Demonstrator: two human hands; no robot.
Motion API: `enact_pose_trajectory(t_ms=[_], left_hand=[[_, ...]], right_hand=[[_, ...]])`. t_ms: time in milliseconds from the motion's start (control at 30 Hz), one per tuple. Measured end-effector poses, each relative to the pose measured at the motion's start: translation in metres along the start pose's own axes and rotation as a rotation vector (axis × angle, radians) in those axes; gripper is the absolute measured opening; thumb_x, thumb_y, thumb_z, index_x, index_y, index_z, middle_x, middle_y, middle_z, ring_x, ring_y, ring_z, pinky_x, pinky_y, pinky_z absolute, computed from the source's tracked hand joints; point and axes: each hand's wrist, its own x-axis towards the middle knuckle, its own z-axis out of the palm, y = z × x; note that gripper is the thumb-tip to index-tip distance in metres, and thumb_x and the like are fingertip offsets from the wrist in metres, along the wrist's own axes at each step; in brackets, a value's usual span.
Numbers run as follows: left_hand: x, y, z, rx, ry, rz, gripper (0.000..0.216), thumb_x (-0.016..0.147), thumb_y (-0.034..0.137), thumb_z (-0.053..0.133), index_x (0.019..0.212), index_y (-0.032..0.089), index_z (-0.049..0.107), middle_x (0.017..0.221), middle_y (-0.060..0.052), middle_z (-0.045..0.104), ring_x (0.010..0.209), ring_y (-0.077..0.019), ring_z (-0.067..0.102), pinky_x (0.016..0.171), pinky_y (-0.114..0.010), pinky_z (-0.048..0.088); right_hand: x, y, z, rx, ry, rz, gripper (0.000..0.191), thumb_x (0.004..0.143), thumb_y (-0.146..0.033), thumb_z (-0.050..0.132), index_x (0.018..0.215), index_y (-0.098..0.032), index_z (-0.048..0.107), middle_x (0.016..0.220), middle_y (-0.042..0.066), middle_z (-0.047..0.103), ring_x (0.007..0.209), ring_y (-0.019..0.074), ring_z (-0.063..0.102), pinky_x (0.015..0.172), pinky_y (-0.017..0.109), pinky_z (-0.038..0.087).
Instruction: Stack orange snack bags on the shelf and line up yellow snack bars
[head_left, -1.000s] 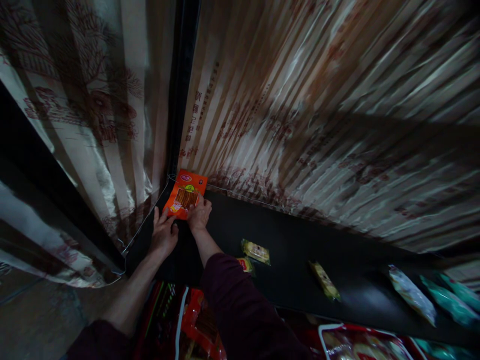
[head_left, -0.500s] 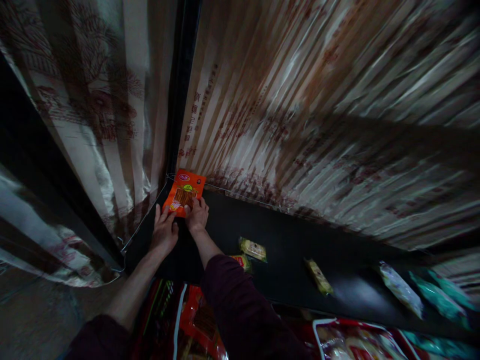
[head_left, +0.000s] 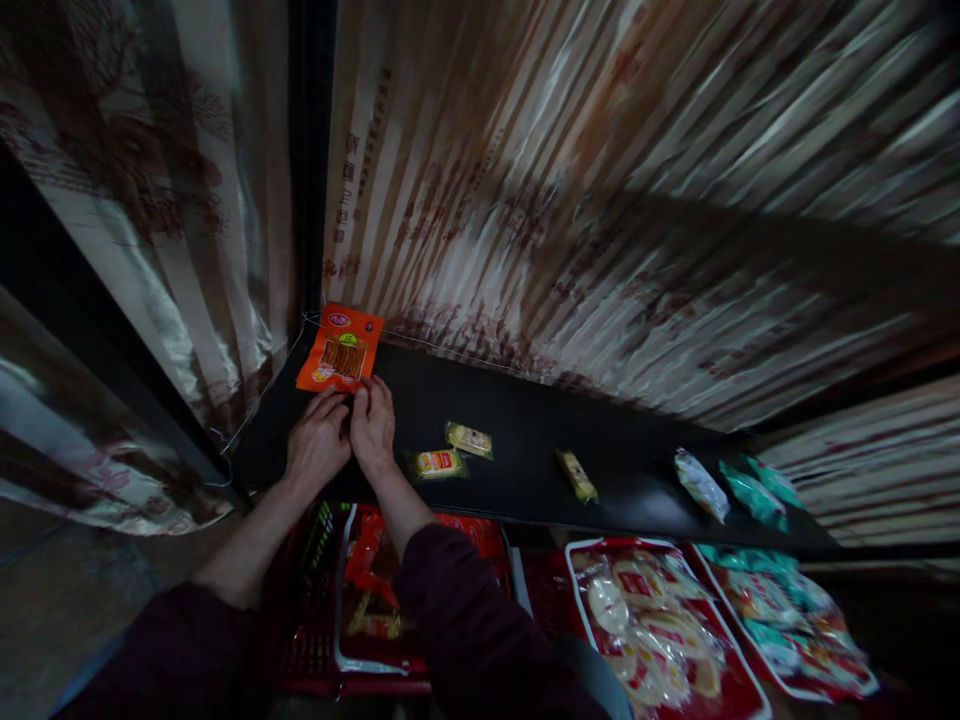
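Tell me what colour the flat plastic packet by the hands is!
The flat plastic packet is mostly orange; the head view shows it best.

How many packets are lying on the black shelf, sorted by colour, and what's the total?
Orange packet: 1
Yellow packets: 3
White packet: 1
Green packets: 2
Total: 7
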Motion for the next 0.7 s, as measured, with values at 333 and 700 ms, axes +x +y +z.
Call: enact_pose_trajectory(t_ms=[333,700], left_hand=[[-0.055,0.043,-0.008,-0.016,-0.158,0.345,0.063,0.069,0.003,0.044,0.132,0.009,0.049,0.133,-0.015,0.054,0.132,-0.0261,0.041,0.104,-0.042,0.042],[-0.167,0.088,0.017,-0.067,-0.769,0.431,0.039,0.07,0.004,0.047,0.1,0.01,0.07,0.106,-0.015,0.069,0.11,-0.0261,0.058,0.101,-0.039,0.042]], right_hand=[[-0.07,0.0,-0.053,0.496,-0.111,0.266,0.062,0.069,-0.04,0.072,0.125,-0.024,0.052,0.116,0.002,0.063,0.111,0.0186,0.057,0.101,0.033,0.041],[-0.196,0.077,-0.092,0.364,-0.074,0.59,0.012,0.073,-0.033,0.056,0.074,-0.022,0.06,0.076,-0.001,0.064,0.081,0.0159,0.06,0.08,0.028,0.046]])
